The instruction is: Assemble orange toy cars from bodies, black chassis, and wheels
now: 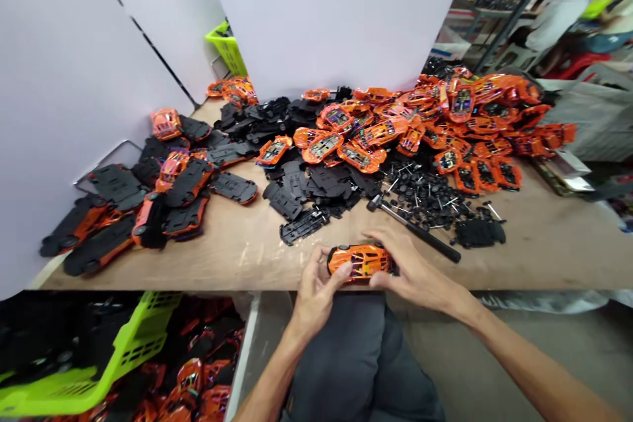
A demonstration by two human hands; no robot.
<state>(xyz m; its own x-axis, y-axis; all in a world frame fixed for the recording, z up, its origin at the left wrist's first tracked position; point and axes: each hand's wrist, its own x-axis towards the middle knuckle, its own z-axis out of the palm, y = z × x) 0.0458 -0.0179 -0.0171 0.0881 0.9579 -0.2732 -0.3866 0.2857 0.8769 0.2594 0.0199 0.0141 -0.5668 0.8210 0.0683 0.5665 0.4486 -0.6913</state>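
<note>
An orange toy car (364,261) lies level at the table's front edge, with black showing along its far side. My left hand (319,280) grips its left end, thumb on the near side of the body. Around its right end curls my right hand (408,267), thumb against the near corner and fingers over the far side. The car's underside is hidden. Just beyond my right hand rests a hammer (420,231) with a black handle. Black chassis plates (304,224) lie beyond my left hand.
Orange car bodies (378,132) are heaped at the back right, near loose wheels and axles (425,188). Cars with black undersides (185,181) pile up at the left. Below the table edge are a green basket (143,330) and more orange cars. People sit at the far right.
</note>
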